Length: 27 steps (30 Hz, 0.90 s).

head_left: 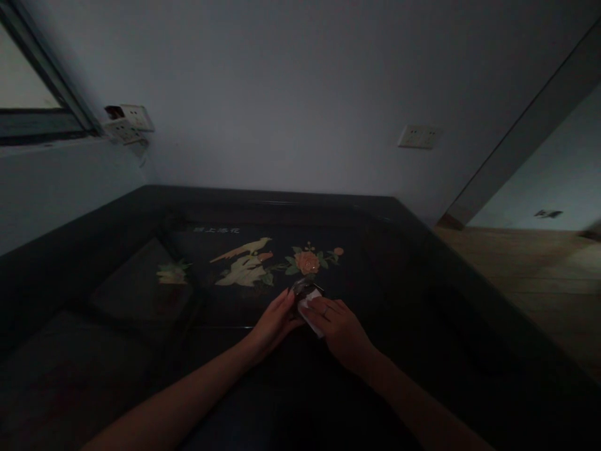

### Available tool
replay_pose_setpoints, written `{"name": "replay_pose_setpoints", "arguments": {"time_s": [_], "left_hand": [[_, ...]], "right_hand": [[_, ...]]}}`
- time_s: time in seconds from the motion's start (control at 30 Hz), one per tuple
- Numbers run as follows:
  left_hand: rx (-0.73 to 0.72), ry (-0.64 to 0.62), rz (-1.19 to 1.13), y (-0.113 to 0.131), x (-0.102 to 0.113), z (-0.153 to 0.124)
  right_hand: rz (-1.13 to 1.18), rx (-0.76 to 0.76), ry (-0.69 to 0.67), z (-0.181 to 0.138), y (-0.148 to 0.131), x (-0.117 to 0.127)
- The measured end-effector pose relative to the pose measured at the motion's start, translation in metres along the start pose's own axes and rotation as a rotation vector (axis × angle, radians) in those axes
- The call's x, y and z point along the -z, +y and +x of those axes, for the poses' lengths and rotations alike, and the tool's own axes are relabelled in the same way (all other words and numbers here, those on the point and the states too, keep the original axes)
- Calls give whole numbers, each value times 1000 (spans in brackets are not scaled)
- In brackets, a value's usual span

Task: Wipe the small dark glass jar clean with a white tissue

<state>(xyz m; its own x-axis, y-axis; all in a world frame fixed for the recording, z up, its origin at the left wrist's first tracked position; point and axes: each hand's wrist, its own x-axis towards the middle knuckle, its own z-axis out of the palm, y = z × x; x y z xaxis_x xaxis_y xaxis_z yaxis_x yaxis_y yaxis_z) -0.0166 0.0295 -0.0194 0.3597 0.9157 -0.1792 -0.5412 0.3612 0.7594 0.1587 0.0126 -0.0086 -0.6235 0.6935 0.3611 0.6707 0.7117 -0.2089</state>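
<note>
Above the dark glossy tabletop (375, 275), both hands meet near the middle of the view. My left hand (278, 316) is closed around a small dark shiny object (303, 288); its kind is too dim to make out. A folded white tissue or cloth (311, 319) sits under the fingers of my right hand (340, 326), which wears a ring and presses the white piece against the dark object. Part of that object is hidden behind the fingers.
The tabletop carries a coloured bird picture (244, 269), a pink flower picture (307, 262) and pale lettering. Behind it rises a pale wall with a socket (419, 136). More sockets (124, 130) sit by a window at left. Wooden floor (511, 263) shows at right.
</note>
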Motion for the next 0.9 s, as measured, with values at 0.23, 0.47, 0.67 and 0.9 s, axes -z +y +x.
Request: {"name": "replay_pose_setpoints", "arguments": {"time_s": [0.23, 0.47, 0.67, 0.9], "left_hand": [[-21, 11, 64, -1, 4, -3], [-18, 19, 67, -2, 5, -1], [-6, 14, 32, -1, 1, -1], [5, 7, 68, -2, 3, -1]], "right_hand": [[483, -232, 139, -3, -22, -16], [230, -123, 20, -2, -15, -12], [-172, 55, 32, 0, 0, 0], [-224, 4, 60, 0, -10, -3]]}}
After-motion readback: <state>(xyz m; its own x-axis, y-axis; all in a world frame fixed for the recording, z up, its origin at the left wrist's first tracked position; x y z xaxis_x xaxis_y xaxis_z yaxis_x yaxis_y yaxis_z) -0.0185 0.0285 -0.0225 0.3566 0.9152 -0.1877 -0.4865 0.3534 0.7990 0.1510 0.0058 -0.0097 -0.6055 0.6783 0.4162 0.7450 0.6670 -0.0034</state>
